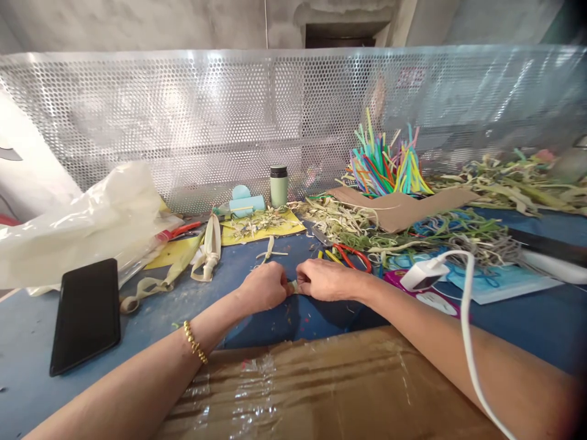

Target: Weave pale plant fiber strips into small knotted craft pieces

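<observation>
My left hand (pixel 263 286) and my right hand (pixel 324 279) meet knuckle to knuckle over the blue table (pixel 36 324), both closed in a pinch. Between their fingertips sits a small pale strip (pixel 293 286), mostly hidden by the fingers. A gold bead bracelet (pixel 195 342) circles my left wrist. Just beyond the right hand lie red-handled scissors (pixel 353 256). Pale knotted strips (pixel 208 247) rest to the left of the hands.
A taped cardboard box (pixel 321 391) fills the near edge. A black phone (pixel 86 313) and a plastic bag (pixel 87 220) lie at left. White charger and cable (pixel 426 275), coloured strips (pixel 385 165), brown card, a green bottle (pixel 279 185) and a perforated metal screen stand beyond.
</observation>
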